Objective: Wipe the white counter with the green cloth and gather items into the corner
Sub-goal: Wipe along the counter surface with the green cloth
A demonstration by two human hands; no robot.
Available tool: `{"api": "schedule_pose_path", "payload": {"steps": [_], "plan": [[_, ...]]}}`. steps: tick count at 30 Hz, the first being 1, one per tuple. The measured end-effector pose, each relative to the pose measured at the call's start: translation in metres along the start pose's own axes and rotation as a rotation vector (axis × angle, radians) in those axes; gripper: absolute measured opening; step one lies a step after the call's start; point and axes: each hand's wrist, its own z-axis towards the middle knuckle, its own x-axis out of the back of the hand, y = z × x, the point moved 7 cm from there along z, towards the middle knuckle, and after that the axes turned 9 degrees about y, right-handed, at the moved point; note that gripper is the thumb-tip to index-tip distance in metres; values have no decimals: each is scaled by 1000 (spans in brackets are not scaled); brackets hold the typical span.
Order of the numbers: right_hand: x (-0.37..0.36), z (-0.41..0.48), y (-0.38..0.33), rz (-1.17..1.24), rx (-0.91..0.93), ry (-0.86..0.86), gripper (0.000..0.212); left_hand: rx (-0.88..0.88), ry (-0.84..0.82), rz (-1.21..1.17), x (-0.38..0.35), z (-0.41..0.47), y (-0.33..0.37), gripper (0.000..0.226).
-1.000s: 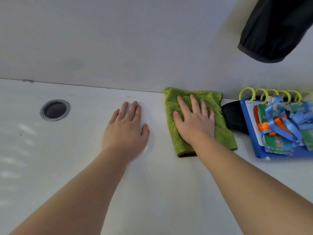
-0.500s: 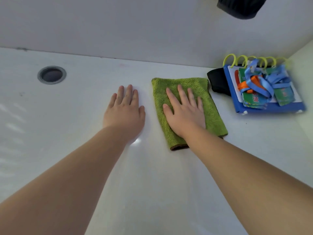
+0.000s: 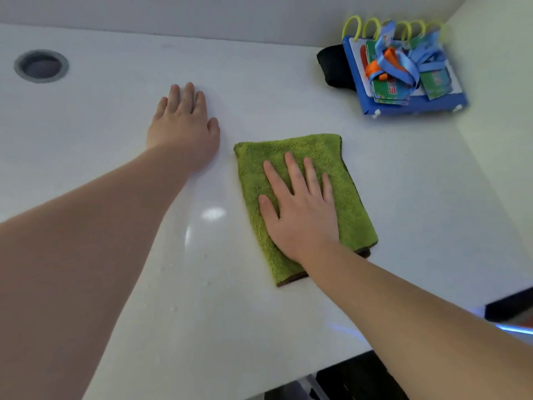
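Head view: the right hand (image 3: 300,209) lies palm down on the green cloth (image 3: 317,145), fingers straight and slightly spread, thumb out to the left. It presses the cloth flat rather than gripping it. Its forearm enters from the near right corner of the frame.

The left hand (image 3: 184,125) rests flat on the bare white counter (image 3: 418,197), fingers straight and close together, pointing toward the back wall (image 3: 202,13), and holds nothing. It sits left of the cloth and somewhat farther away. A narrow strip of counter separates its thumb from the cloth's far left corner.

The cloth is a rectangle with its long axis running near to far at a slight slant, and a brown hem shows along its near edge. It lies right of centre on the counter, well apart from the back wall.

Open counter stretches from the cloth's far edge to the back wall and from its right edge to the side wall (image 3: 496,82). More lies between the left hand and a round metal-rimmed hole (image 3: 41,65) at far left.

In the far right corner sits a blue binder (image 3: 409,106) with yellow rings (image 3: 353,26), carrying cards (image 3: 388,92) and tangled blue and orange lanyards (image 3: 403,63). A black object (image 3: 331,67) touches its left side.

The counter's near edge cuts diagonally across the bottom right, where a dark item (image 3: 507,308), too blurred to identify, shows beside the right forearm.
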Motion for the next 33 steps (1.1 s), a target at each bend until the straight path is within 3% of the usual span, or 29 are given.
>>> {"api": "schedule_pose_path", "payload": {"steps": [6, 15, 25, 30, 33], "plan": [[4, -75, -9, -8, -23, -25, 60, -8, 5, 23, 0, -1, -2, 66], [3, -69, -14, -39, -34, -57, 61, -4, 16, 24, -4, 1, -4, 65], [-5, 19, -20, 9, -59, 3, 65, 13, 14, -15, -6, 5, -2, 66], [-15, 98, -16, 19, -64, 31, 65, -11, 148, -24, 10, 15, -3, 60], [-21, 140, -14, -3, -68, 30, 64, 43, 129, -88, 5, 18, -6, 61]]}}
